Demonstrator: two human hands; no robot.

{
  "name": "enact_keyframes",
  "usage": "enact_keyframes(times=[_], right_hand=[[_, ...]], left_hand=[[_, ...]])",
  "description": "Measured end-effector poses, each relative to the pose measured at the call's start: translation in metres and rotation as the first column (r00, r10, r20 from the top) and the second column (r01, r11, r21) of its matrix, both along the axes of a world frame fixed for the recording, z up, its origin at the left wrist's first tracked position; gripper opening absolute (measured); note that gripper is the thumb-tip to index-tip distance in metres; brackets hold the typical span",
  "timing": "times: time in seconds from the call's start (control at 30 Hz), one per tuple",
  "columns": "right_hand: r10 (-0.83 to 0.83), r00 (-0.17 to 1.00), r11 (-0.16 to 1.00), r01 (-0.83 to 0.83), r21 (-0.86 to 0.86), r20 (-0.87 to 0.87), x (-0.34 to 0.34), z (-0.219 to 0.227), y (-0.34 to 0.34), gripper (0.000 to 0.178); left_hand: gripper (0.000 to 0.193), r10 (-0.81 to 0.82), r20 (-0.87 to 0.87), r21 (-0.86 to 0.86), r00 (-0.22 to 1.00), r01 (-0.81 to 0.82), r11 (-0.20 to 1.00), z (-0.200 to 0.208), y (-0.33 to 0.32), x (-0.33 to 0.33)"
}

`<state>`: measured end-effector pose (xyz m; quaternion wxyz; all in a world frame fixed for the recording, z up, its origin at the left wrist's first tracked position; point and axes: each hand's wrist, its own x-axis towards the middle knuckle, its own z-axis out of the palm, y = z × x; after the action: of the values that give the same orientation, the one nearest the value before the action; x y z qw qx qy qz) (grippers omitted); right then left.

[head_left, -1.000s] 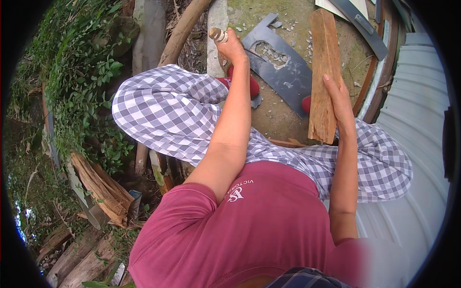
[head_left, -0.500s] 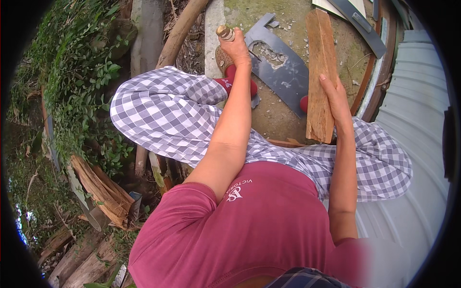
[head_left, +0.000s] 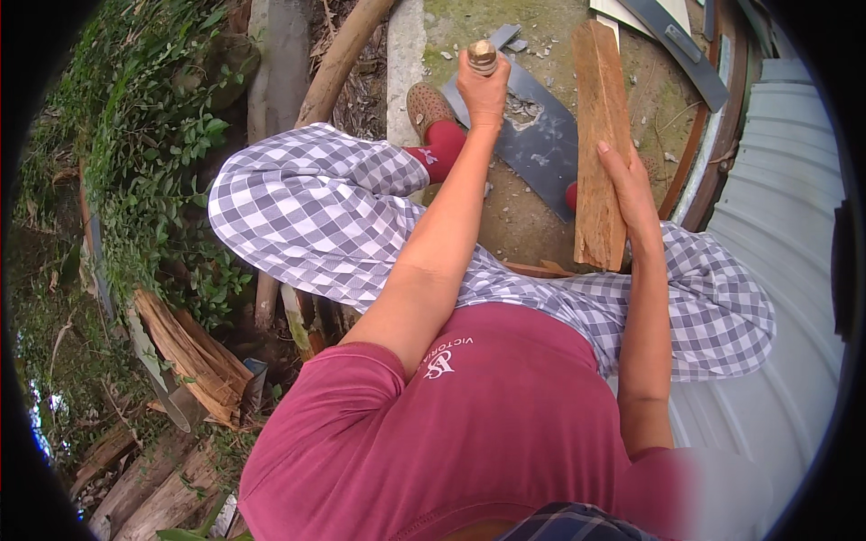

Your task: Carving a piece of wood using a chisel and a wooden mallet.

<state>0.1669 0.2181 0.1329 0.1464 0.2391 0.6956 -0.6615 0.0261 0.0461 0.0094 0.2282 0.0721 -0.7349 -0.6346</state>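
My left hand [head_left: 482, 94] is closed round the wooden handle [head_left: 483, 56] of a tool, its butt end pointing up toward me. The tool's working end is hidden beneath the fist, so its kind cannot be made out. The fist is over a dark grey slab [head_left: 543, 155] with a ragged broken patch. On the right, my right hand [head_left: 630, 191] grips the edge of a long rough wooden board [head_left: 602, 126], thumb on its upper face. The board stands lengthwise away from me, overlapping the slab's right side.
Grey chips [head_left: 516, 43] lie scattered over the mossy concrete [head_left: 451, 27]. My left shoe [head_left: 428, 106] is beside the slab. A dark strip [head_left: 672, 45] lies at far right, near corrugated metal sheeting [head_left: 767, 180]. Leafy plants [head_left: 153, 135] and split logs [head_left: 185, 352] occupy the left.
My left hand has shifted right with the wooden-handled tool, from the slab's left side to over it. The tool's handle has turned more upright. My right hand and the board are nearly unmoved.
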Motion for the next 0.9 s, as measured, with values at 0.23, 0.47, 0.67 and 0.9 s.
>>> enact_keyframes(times=[0.23, 0.47, 0.67, 0.9], right_hand=[[0.003, 1.0, 1.0, -0.003, -0.006, -0.008, 0.001, 0.002, -0.002, 0.056], [-0.037, 0.999, 0.999, 0.037, 0.012, 0.013, 0.001, 0.005, 0.001, 0.055], [-0.029, 1.0, 0.999, 0.028, 0.031, 0.004, 0.001, 0.005, 0.001, 0.056], [-0.026, 1.0, 1.0, 0.026, 0.018, 0.016, 0.001, 0.006, 0.001, 0.057]], left_hand=[[0.031, -0.345, 0.025, -0.396, 0.938, 0.327, 0.858, 0.001, 0.036, 0.039], [0.031, -0.281, 0.025, -0.341, 0.959, 0.273, 0.9, 0.004, 0.031, 0.034], [0.022, 0.107, 0.007, 0.137, 0.994, -0.107, 0.985, 0.003, -0.018, -0.01], [0.027, 0.252, 0.004, 0.274, 0.968, -0.243, 0.93, -0.019, -0.053, -0.028]])
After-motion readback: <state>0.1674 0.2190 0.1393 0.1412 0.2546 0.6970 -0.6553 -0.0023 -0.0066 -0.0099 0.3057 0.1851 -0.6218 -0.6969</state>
